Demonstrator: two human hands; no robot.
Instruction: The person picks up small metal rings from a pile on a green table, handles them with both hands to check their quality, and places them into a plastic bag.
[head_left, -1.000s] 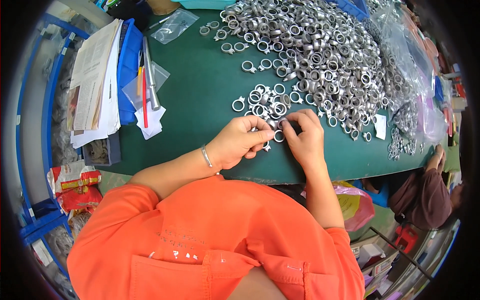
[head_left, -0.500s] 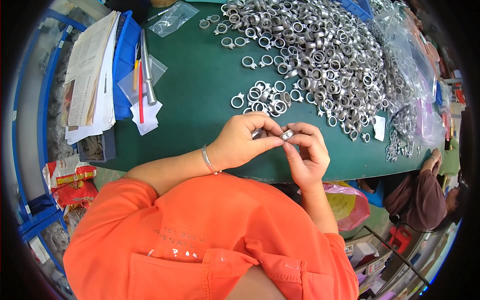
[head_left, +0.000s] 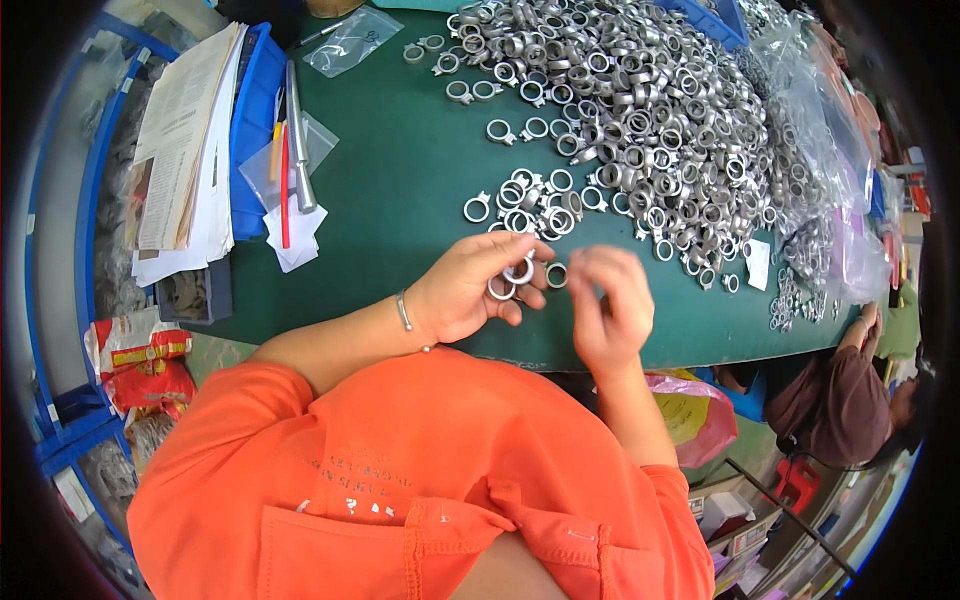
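Left hand [head_left: 462, 293]: 2 rings [head_left: 519, 280] are held clamped.
Right hand [head_left: 614, 302]: blurred; grip cannot be told.
Ring pile [head_left: 650, 140]: spread at 12 o'clock from right hand.

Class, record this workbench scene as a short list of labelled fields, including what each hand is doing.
Surface: green table
Left: left grip holds at least two metal rings
Right: right grip blurred, contents unclear
Beyond hands: large ring pile, smaller ring cluster
Table's left: papers, blue bin
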